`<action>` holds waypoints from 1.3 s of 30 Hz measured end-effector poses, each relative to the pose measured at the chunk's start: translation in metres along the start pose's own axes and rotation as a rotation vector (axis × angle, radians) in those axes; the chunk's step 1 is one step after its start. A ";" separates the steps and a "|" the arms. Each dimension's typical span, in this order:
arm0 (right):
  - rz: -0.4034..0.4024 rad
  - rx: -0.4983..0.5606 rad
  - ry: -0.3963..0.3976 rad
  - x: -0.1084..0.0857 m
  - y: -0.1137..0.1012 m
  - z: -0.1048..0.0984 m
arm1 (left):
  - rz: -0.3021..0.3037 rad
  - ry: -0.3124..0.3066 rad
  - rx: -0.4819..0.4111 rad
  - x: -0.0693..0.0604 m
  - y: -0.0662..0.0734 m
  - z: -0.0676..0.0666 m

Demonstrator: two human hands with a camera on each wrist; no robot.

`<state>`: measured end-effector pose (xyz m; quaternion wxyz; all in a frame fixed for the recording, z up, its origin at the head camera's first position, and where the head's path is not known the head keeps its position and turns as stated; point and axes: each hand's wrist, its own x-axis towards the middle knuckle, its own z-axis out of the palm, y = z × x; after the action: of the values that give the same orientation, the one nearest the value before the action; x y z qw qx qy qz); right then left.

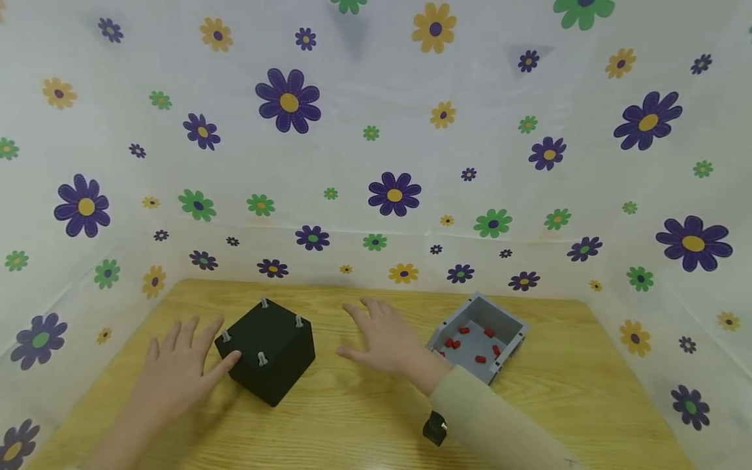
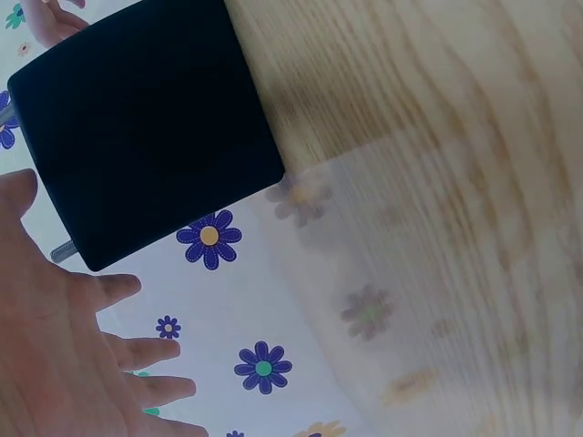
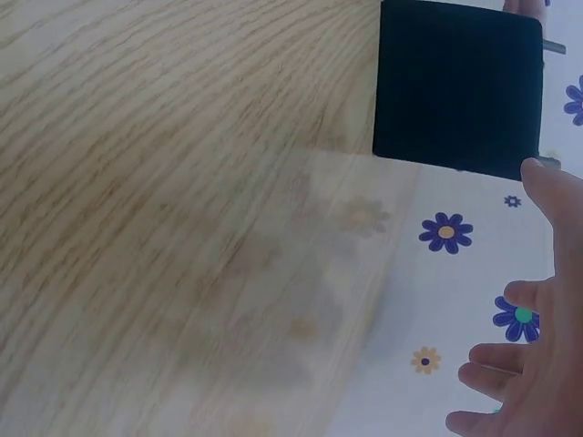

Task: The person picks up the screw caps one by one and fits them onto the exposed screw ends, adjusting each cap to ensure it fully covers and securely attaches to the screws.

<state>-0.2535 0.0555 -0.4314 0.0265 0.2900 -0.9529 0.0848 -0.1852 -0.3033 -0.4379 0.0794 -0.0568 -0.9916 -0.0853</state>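
A black box (image 1: 270, 346) stands on the table, with silver threaded studs sticking up near the corners of its top. My left hand (image 1: 179, 369) is just left of the box with its fingers spread, holding nothing. The left wrist view shows the palm of that hand beside the black box (image 2: 146, 137). On the other side, my right hand (image 1: 384, 336) hovers between the box and a grey tray (image 1: 505, 313), fingers apart and nothing in them. Several small red cylinders (image 1: 480, 359) lie in the tray, part of which my right forearm hides.
The wooden table (image 1: 352, 418) ends at a white flowered curtain (image 1: 352, 163) that rises behind it and along both sides. A small black device (image 1: 435, 429) shows under my right sleeve (image 1: 493, 411).
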 end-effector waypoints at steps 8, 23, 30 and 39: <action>-0.018 -0.006 -0.014 0.005 -0.010 0.007 | -0.009 -0.010 -0.019 -0.002 0.003 0.003; -0.047 0.006 -0.025 0.016 -0.027 0.018 | 0.006 -0.006 -0.003 -0.001 0.004 0.005; -0.065 -0.019 -0.017 0.020 -0.035 0.018 | 0.014 -0.001 0.002 -0.002 0.002 0.009; -0.087 -0.047 -0.067 0.020 -0.043 0.016 | 0.015 0.008 -0.004 -0.001 0.004 0.007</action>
<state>-0.2462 0.0070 -0.4387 0.0051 0.3332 -0.9414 0.0517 -0.1851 -0.2987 -0.4444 0.0840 -0.0642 -0.9906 -0.0868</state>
